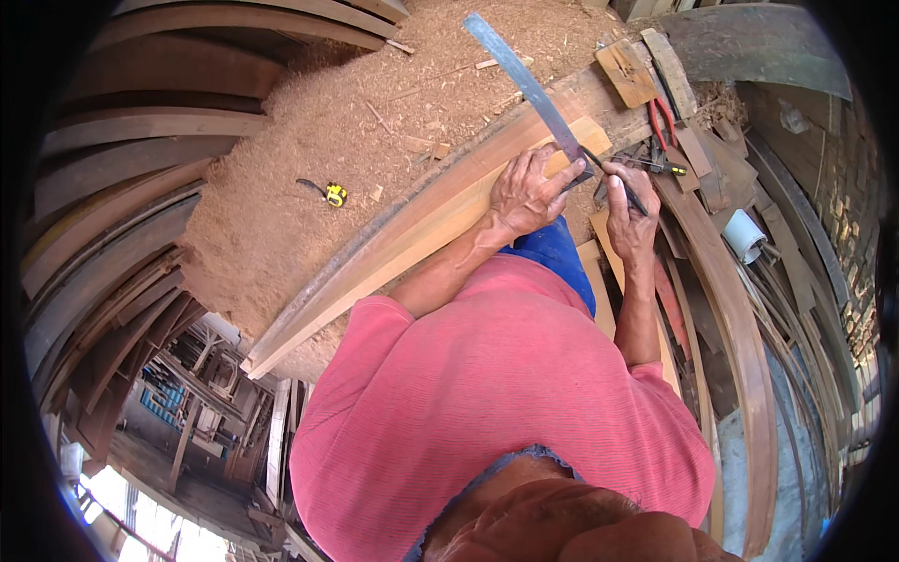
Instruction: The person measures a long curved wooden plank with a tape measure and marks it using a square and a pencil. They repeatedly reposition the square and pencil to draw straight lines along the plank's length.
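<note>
My left hand presses a try square down near the far right end of a long pale wooden board. Its long metal blade juts out past the board, over the sawdust. The square's dark stock shows beside my thumb, partly covered by the fingers. In my right hand, closed just to the right of the board's end, is a slim dark pencil-like tool. Its upper end reaches toward the square's stock; whether it touches is too small to tell.
A yellow tape measure lies on the sawdust. Red-handled pliers, a small wooden block and a yellow-black tool sit beyond my right hand. Stacked curved planks line the left; more timber and a pale blue cup are right.
</note>
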Action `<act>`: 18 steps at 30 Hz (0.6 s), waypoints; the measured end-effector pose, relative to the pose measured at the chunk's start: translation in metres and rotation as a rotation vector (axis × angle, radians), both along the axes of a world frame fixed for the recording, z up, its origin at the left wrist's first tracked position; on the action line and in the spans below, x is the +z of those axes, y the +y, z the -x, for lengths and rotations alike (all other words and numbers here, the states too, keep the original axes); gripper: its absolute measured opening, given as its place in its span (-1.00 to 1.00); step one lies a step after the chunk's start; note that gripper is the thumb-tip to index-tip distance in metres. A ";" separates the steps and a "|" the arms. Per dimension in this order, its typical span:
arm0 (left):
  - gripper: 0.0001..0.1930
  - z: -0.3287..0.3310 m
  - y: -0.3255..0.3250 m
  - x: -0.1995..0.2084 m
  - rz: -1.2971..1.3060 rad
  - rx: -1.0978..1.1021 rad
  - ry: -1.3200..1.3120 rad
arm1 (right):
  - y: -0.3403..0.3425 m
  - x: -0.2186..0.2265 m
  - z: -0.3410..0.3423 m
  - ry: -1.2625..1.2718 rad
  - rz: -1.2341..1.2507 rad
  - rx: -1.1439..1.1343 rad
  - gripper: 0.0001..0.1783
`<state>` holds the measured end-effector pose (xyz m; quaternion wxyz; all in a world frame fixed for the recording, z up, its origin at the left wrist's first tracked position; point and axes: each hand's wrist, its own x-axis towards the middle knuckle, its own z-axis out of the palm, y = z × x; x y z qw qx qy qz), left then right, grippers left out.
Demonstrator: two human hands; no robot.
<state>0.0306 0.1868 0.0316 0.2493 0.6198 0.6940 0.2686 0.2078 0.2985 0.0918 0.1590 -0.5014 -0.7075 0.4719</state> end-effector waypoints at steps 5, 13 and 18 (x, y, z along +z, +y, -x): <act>-0.31 0.001 0.000 -0.001 0.014 -0.019 0.009 | 0.005 0.001 -0.023 -0.412 -0.099 0.214 -0.77; -0.26 0.002 0.004 -0.006 0.000 0.009 -0.006 | -0.029 -0.089 0.003 0.050 0.300 -0.104 -0.72; -0.23 -0.006 0.003 -0.007 0.057 0.129 0.083 | 0.031 -0.084 -0.045 -0.063 0.066 -0.259 -0.69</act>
